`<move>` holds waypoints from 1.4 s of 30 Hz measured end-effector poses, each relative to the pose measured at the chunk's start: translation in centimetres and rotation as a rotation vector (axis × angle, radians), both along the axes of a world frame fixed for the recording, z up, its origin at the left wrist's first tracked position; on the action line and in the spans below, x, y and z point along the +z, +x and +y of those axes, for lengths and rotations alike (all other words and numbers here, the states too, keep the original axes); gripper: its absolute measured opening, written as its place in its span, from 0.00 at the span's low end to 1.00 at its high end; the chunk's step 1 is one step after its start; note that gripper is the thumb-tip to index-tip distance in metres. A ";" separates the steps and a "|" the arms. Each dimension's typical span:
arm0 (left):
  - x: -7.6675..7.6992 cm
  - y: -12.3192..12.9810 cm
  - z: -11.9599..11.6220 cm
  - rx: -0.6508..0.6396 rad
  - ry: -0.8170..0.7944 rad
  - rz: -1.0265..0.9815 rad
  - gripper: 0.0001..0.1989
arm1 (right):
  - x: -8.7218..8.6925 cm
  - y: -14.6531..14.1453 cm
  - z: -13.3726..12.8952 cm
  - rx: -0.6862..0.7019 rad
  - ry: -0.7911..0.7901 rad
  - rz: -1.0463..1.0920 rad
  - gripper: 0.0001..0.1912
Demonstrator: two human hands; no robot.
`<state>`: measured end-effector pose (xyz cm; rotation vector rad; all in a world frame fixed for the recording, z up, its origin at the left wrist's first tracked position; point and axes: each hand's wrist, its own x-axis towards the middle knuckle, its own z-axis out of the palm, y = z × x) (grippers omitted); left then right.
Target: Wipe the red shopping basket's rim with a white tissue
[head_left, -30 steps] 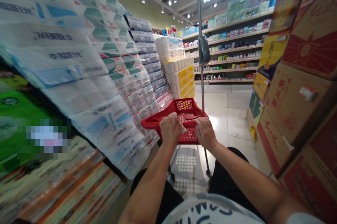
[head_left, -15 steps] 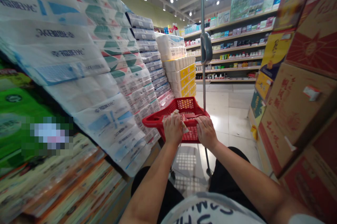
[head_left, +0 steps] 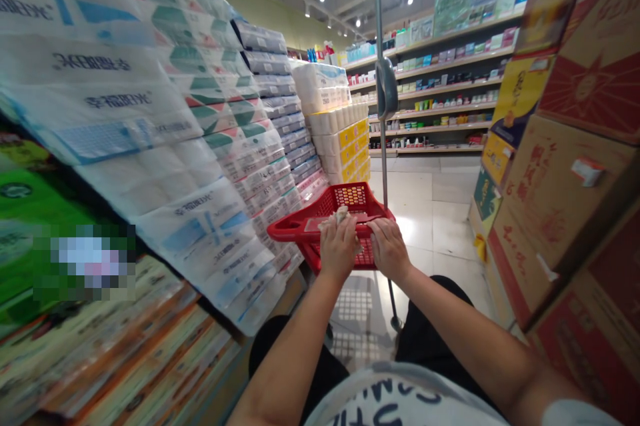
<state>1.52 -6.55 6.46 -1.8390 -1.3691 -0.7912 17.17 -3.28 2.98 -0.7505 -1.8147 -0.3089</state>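
Observation:
A red plastic shopping cart [head_left: 287,233] with latticed basket walls stands right in front of me. My left hand [head_left: 339,249] presses a crumpled pale cloth [head_left: 341,214] against the middle of the cart's near handle bar; the cloth bunches out above the fingers and a bit shows at their right side. Close beside it, my right hand [head_left: 391,249] is closed over the right part of the same bar, its fingertips on the far side. A tall metal pole [head_left: 383,166] with a grey plastic holder [head_left: 387,88] rises at the cart's right side.
Stacked tissue packs [head_left: 190,146] line the left, beside a green package [head_left: 30,213]. On the right stand piled cardboard boxes [head_left: 555,179]. Shelves of small goods [head_left: 440,93] cross the back, beyond the pale tiled floor [head_left: 425,193].
My left hand has slid right along the handle with the cloth, closer to my right hand. The right hand keeps its hold. The whole view has shifted slightly.

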 end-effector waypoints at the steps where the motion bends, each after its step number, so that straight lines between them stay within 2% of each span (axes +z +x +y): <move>1: -0.3 0.1 -0.1 -0.005 0.007 0.011 0.20 | 0.0 0.0 0.0 0.001 0.001 0.000 0.19; 3: -0.3 0.4 -0.1 0.017 -0.008 0.011 0.19 | 0.1 0.0 -0.1 0.002 0.004 -0.003 0.19; 8: 1.3 1.1 0.4 0.076 -0.124 -0.037 0.21 | 0.2 0.0 -0.3 0.006 -0.005 0.001 0.19; 10: 1.1 1.3 0.4 0.058 -0.102 -0.047 0.20 | 0.2 0.0 -0.3 0.007 -0.010 0.000 0.20; 15: -0.7 1.6 -0.1 -0.015 -0.028 -0.027 0.18 | 0.1 0.1 -0.2 0.012 -0.031 0.001 0.21; 22: 0.6 2.3 0.4 0.046 -0.103 -0.059 0.19 | 0.2 0.0 -0.4 0.013 -0.002 -0.006 0.20; 28: -0.4 2.6 0.1 -0.001 -0.039 0.017 0.21 | 0.0 0.0 -0.2 0.017 0.006 0.010 0.20; 33: 0.1 2.5 0.2 0.002 -0.080 0.005 0.21 | 0.1 0.1 -0.4 0.023 -0.009 -0.002 0.21; 38: -0.4 2.0 0.2 -0.014 -0.034 -0.004 0.21 | 0.1 0.0 -0.3 0.027 0.003 -0.012 0.21; 42: -0.2 1.9 0.3 -0.034 -0.089 -0.040 0.21 | 0.1 -0.2 -0.5 0.040 -0.019 0.008 0.21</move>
